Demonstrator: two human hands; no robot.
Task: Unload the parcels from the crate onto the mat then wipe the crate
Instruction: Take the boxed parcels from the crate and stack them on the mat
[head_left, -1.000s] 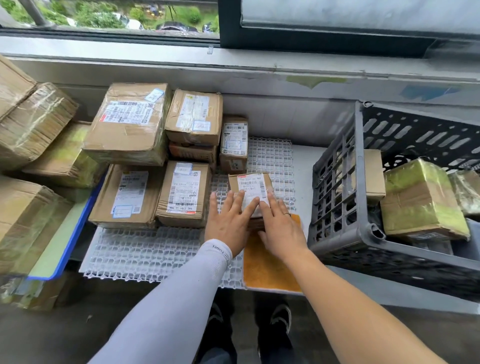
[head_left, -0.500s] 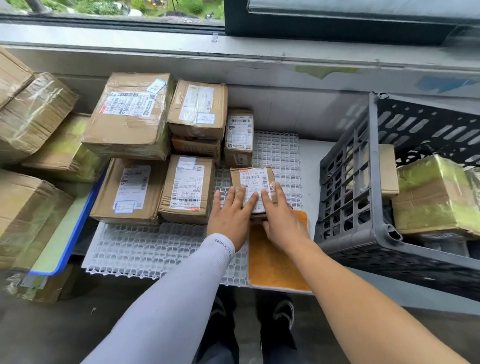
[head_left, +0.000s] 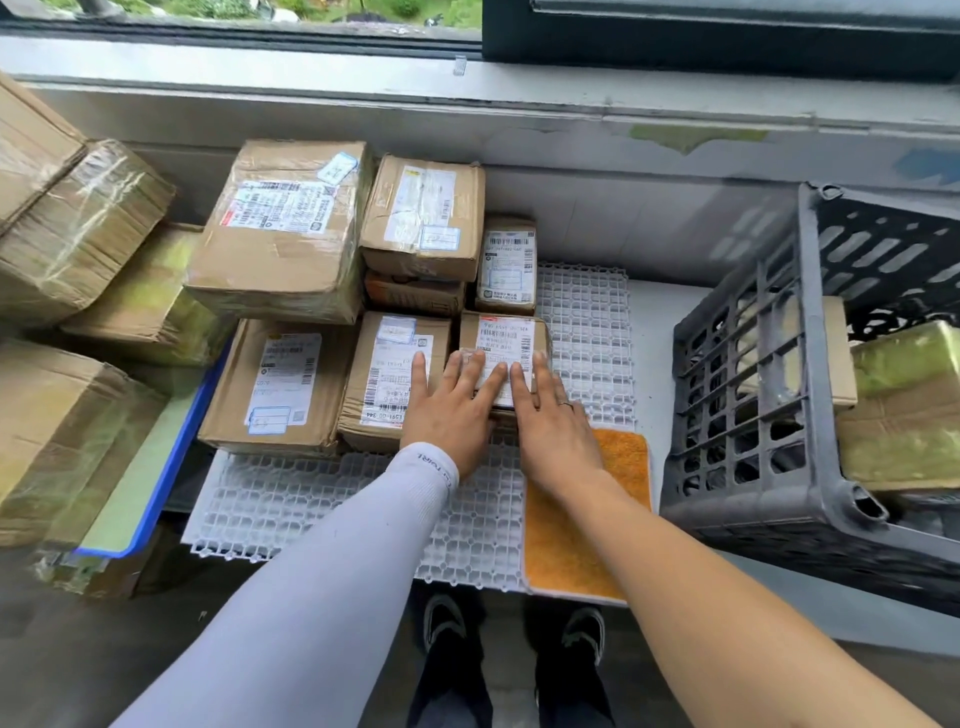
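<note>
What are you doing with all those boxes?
A person is moving parcels out of the grey crate onto the white mat. Both the left hand and the right hand press flat on a small parcel, beside the others. Parcels remain in the crate, and an orange cloth lies nearby.

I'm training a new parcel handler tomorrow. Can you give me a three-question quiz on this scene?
1. True or false: the grey crate has been emptied.
2. What lies on the white mat under the right hand's wrist? A) orange cloth B) blue tray C) tape roll
3. Fill in: both the left hand and right hand lie flat on a small ____.

Key: 1 false, a green-taped parcel remains inside; 2 A, the orange cloth; 3 parcel, the small parcel.
</note>
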